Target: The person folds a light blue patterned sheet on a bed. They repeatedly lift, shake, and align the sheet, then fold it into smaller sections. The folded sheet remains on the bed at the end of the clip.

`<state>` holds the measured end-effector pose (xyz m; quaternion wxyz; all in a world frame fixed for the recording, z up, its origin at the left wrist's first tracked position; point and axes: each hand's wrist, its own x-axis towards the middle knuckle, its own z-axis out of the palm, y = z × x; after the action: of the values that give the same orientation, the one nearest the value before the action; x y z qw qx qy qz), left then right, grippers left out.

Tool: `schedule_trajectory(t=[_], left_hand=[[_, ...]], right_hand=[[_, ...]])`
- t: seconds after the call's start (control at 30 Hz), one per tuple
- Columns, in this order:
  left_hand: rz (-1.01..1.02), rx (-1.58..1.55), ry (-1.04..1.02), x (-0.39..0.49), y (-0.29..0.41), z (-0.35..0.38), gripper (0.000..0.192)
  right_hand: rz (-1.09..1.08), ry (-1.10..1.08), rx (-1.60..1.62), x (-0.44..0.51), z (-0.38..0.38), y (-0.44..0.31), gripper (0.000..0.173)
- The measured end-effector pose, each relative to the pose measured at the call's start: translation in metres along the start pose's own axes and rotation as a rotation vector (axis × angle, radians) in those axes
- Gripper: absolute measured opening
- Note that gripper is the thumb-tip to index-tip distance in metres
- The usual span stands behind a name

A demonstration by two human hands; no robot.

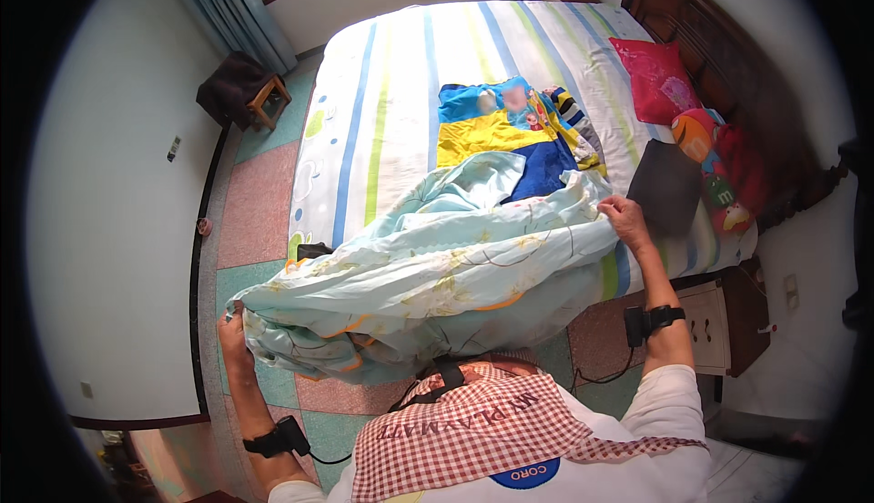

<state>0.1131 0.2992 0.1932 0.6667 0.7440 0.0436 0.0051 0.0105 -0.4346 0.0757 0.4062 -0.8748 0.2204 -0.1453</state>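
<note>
A light blue patterned cloth (437, 264) stretches between my two hands, its near side hanging in folds over the bed's front edge. My left hand (235, 336) grips a corner of it, out past the bed at the lower left. At the other end, my right hand (625, 219) pinches the cloth above the bed. Part of the cloth lies over a blue and yellow printed fabric piece (505, 134) on the bed. Striped fabric (577, 117) shows at that piece's right side.
The bed (403, 107) has a striped sheet and a carved wooden headboard (724, 45). A red pillow (655, 80), a dark flat item (666, 185) and colourful plush items (720, 189) lie near it. A nightstand (710, 325) stands at right, a draped wooden stool (249, 93) at far left.
</note>
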Motion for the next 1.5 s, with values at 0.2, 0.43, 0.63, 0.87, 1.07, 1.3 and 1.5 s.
schedule_trajectory(t=[0.2,0.43,0.63,0.87,1.07,1.3,1.5], left_hand=[[-0.057,0.020,-0.037,-0.001,-0.020,-0.019,0.029],[-0.126,0.042,0.022,-0.020,-0.023,-0.023,0.031],[-0.135,0.024,0.096,-0.030,-0.034,-0.031,0.030],[-0.063,0.076,0.075,-0.030,-0.029,-0.029,0.033],[-0.087,0.040,0.018,-0.026,-0.012,-0.019,0.029],[-0.091,0.084,-0.043,-0.017,-0.007,-0.004,0.027],[-0.074,0.078,-0.093,-0.012,-0.007,-0.002,0.025]], right_hand=[[0.138,-0.415,-0.155,-0.046,0.042,0.032,0.023],[-0.421,-0.048,-0.237,-0.013,0.113,-0.014,0.023],[-0.798,-0.074,-0.450,0.018,0.155,-0.039,0.018],[-0.760,0.222,-0.270,0.014,0.079,-0.072,0.008],[-0.552,0.168,-0.188,-0.070,0.033,-0.045,0.011],[-0.222,-0.134,-0.239,-0.138,0.062,0.022,0.006],[-0.110,-0.325,-0.103,-0.146,0.069,0.047,0.018]])
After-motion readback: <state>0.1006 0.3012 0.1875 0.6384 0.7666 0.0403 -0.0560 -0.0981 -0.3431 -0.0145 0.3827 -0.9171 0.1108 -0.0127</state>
